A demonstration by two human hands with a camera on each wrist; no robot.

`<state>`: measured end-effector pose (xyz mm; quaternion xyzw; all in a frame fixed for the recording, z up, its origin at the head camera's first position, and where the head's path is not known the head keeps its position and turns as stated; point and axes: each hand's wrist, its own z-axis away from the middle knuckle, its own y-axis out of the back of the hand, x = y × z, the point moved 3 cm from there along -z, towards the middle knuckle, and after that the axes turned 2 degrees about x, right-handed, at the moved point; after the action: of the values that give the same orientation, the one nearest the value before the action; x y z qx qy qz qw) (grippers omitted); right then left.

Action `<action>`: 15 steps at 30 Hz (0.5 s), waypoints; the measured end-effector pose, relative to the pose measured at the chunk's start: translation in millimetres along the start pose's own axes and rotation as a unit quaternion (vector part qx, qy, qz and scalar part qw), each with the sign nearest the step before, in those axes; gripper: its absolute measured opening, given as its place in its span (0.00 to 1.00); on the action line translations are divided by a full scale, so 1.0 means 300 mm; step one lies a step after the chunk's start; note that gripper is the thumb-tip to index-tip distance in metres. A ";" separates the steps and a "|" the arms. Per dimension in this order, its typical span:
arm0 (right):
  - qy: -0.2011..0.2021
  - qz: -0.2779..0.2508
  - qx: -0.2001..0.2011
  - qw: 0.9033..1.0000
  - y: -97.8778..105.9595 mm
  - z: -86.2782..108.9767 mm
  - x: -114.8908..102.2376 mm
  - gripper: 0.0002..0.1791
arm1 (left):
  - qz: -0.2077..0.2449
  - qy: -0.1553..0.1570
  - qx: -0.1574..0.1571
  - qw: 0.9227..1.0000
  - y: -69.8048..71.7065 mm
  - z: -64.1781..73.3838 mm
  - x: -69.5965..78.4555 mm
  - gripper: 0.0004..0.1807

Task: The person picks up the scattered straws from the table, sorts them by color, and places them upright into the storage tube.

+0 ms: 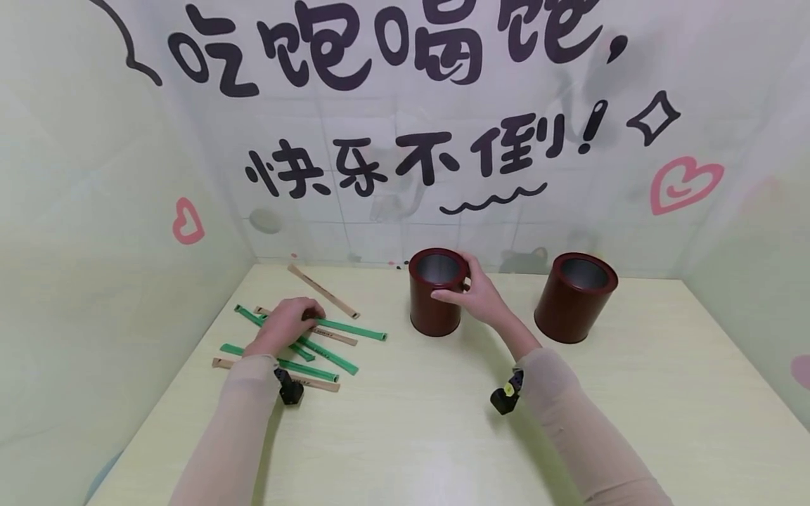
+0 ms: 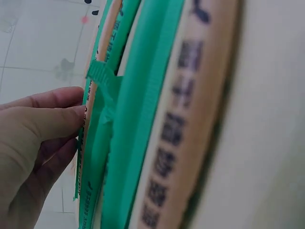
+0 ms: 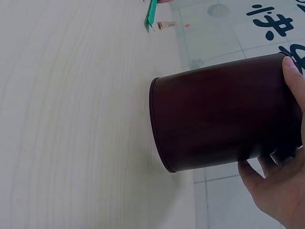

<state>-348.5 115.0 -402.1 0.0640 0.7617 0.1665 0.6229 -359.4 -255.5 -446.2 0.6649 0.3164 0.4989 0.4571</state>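
Note:
On the table's left side lies a loose pile of slim green and tan wrapped straws with printed characters. My left hand [image 1: 286, 325] is over the pile, its thumb and fingers pinching a green wrapped straw [image 1: 351, 328]. In the left wrist view, the thumb and fingertips meet at the far strips, behind a nearer tan wrapped straw [image 2: 176, 124]. My right hand [image 1: 479, 295] grips a dark red open-topped canister [image 1: 434, 309] near its rim, thumb toward me and fingers around the right side. The canister stands upright; the right wrist view shows its smooth side.
A second dark red canister [image 1: 572, 302] stands farther right. One tan wrapped straw [image 1: 324, 292] lies apart behind the pile. A printed curtain [image 1: 380, 232] hangs along the back edge of the pale wooden table [image 1: 418, 436], with more sheeting at both sides.

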 end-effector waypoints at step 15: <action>0.007 0.002 0.003 1.000 0.002 -0.005 0.015 0.48 | 0.118 -0.017 0.079 0.990 0.082 0.000 0.079 0.07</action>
<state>-350.9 116.6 -405.9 0.0662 0.7663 0.1665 0.6170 -353.3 -244.0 -414.5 0.7400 0.2664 0.5109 0.3469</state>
